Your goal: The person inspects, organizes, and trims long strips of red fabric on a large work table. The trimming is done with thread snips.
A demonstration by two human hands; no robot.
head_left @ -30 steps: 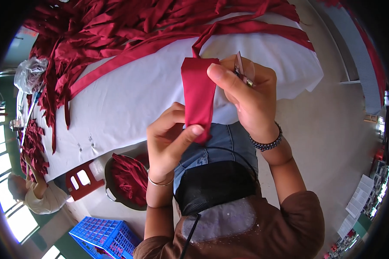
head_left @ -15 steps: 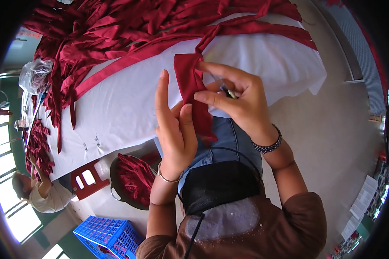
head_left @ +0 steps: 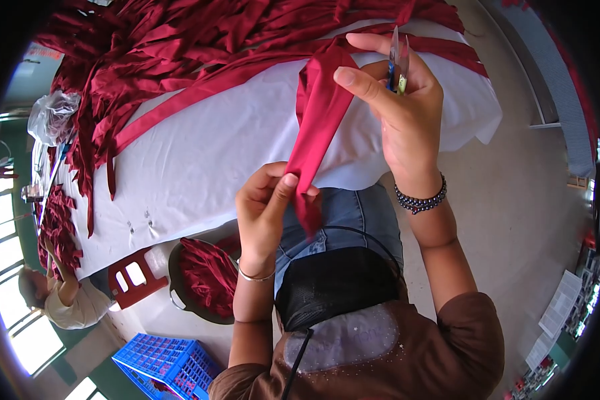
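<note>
A dark red fabric strip (head_left: 319, 120) stretches up and to the right in front of me, its lower end hanging over my lap. My left hand (head_left: 263, 207) pinches it near that lower end between thumb and fingers. At the strip's upper part is my right hand (head_left: 410, 110), thumb against the cloth's edge and index finger stretched above it. Tucked in the right hand's curled fingers are small thread snips (head_left: 395, 63), blades pointing up. Whether the right thumb and index grip the cloth is hard to tell.
A white-covered table (head_left: 200, 160) bears a heap of red strips (head_left: 180, 40). Below its edge stand a dark tub (head_left: 180, 267) of red cloth, a red plastic stool (head_left: 137, 277) and a blue crate (head_left: 163, 357). Another person (head_left: 73, 300) works at the far left.
My right hand has moved up and right with the snips, blades now pointing upward. My left hand has closed on the strip, which now runs smooth between the hands.
</note>
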